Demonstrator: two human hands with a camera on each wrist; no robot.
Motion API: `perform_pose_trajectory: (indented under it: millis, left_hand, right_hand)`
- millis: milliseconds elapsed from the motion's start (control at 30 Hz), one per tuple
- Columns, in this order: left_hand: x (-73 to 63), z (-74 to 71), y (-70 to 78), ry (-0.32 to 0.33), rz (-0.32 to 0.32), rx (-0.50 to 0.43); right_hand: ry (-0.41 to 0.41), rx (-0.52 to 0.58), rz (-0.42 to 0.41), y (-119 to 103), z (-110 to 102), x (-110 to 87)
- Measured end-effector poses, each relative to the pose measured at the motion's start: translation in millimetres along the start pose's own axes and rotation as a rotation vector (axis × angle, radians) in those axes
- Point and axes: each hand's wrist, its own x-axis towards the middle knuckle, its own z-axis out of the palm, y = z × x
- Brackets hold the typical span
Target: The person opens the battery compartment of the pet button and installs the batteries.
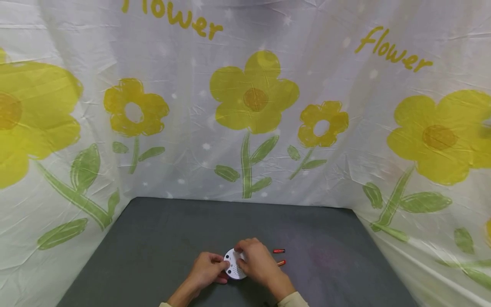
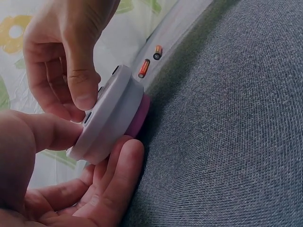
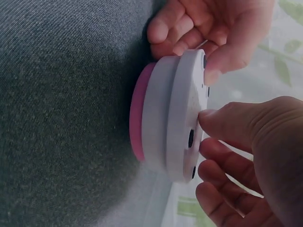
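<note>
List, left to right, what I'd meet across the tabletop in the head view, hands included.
Left hand → round white device → right hand → two red batteries, which lie nearly one above the other.

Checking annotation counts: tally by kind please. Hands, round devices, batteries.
Hands: 2 (left hand, right hand)
Round white device with pink base: 1
Cylindrical batteries: 2
Total: 5
</note>
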Motion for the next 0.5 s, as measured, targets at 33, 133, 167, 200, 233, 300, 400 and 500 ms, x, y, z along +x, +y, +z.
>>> perform_pose_trajectory:
  millis: [33, 133, 167, 200, 233, 300, 400, 500]
  left_hand:
    - [-0.3, -0.2, 0.1, 0.000, -0.004, -0.001]
    - [-1.0, -0.8, 0.9, 0.002, -0.012, -0.004]
    - [-1.1, -0.8, 1.1, 0.002, -0.013, -0.006]
    - [-1.4, -0.8, 1.4, 0.002, -0.012, -0.007]
    - [-1.5, -0.7, 1.4, 0.001, -0.011, -0.009]
    - [-1.3, -0.4, 1.1, 0.003, -0.007, -0.014]
    - [-0.9, 0.1, 0.0, 0.006, 0.002, -0.023]
    - [-0.7, 0.8, -1.4, 0.010, 0.012, -0.028]
  right_hand:
    - [-0.003, -0.009, -0.003, -0.4, 0.9, 0.4]
    - [-0.006, -0.034, -0.010, -1.6, 2.8, 1.1]
    - [-0.009, -0.041, -0.012, -2.2, 2.8, 1.3]
    - [-0.013, -0.046, -0.013, -2.6, 2.9, 1.5]
    - [-0.021, -0.048, -0.013, -3.0, 2.9, 1.7]
    - [-0.043, -0.054, -0.013, -4.3, 2.1, 2.2]
    - [-0.074, -0.067, -0.016, -6.2, 0.6, 3.4]
    - [-0.081, -0.082, -0.030, -8.4, -1.0, 4.5]
